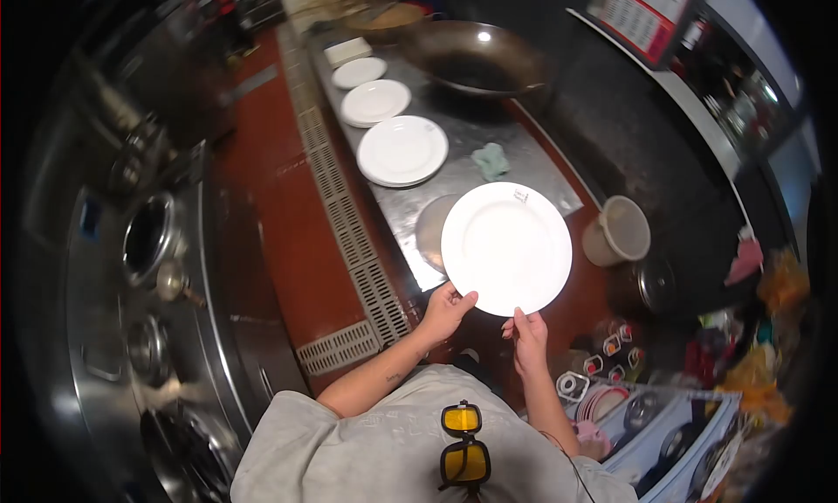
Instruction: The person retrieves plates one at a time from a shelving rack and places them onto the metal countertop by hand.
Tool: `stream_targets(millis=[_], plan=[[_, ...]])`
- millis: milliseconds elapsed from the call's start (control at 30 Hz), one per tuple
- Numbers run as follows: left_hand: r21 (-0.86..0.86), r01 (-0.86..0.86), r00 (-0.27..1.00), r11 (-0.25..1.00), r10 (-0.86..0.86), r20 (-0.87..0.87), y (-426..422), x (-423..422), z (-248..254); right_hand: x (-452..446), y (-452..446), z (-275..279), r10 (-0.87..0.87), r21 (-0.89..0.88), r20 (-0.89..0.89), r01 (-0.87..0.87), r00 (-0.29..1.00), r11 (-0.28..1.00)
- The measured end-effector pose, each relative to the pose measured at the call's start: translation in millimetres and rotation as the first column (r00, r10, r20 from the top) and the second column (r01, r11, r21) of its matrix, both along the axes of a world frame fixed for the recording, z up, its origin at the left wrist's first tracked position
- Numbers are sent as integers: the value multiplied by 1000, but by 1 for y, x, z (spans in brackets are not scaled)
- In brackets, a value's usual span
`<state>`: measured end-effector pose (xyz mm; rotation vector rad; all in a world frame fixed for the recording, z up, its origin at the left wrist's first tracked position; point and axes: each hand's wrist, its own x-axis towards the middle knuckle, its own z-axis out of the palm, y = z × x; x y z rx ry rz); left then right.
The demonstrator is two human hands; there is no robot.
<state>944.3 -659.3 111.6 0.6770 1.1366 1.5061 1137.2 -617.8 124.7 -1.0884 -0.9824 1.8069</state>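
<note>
A round white plate point(506, 250) with a small dark mark near its top rim is held up in front of my body. My left hand point(448, 313) grips its lower left edge, thumb on top. At the bottom edge, my right hand point(527, 337) pinches the rim between thumb and fingers. Beyond the plate, on the metal table point(463, 136), stand a stack of white plates point(402, 150), a smaller stack point(375, 102) and small white dishes point(359, 72). A green cloth point(491, 160) lies crumpled to their right.
A large wok point(476, 59) sits at the table's far end. A lidded bucket point(616, 231) stands on the right. Bottles point(602, 359) and a blue crate point(650, 442) are at the lower right. Steel cooking equipment point(148, 241) lines the left, across the red floor point(279, 206).
</note>
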Motion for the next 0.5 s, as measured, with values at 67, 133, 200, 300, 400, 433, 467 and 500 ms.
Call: stream_targets(millis=[67, 133, 200, 300, 400, 433, 467, 500], plan=[[-31, -86, 996, 996, 85, -26, -17, -12, -10, -17, 4, 3, 109, 8, 18, -109, 994, 994], [-1, -240, 971, 971, 240, 3, -41, -23, -2, -39, 5, 0, 239, 9, 33, -239, 971, 971], [10, -333, 942, 943, 333, 42, -57, -31, -1, -56, 4, -3, 326, 15, 45, -327, 944, 945], [-9, -424, 904, 905, 424, 58, -80, -41, 0, -82, -2, 3, 413, -17, 38, -412, 910, 911], [-32, -486, 873, 873, 487, 31, -100, -55, -7, -106, -7, 1, 486, -35, 51, -484, 873, 874], [-34, -511, 858, 859, 512, 37, -105, -60, -9, -114, -9, 0, 503, -37, 52, -502, 863, 864], [-33, -535, 843, 844, 536, 43, -110, -65, -12, -123, -12, -1, 519, -36, 54, -518, 853, 855], [-32, -557, 829, 830, 557, 49, -113, -72, -13, -133, -13, -2, 533, -35, 56, -532, 844, 846]])
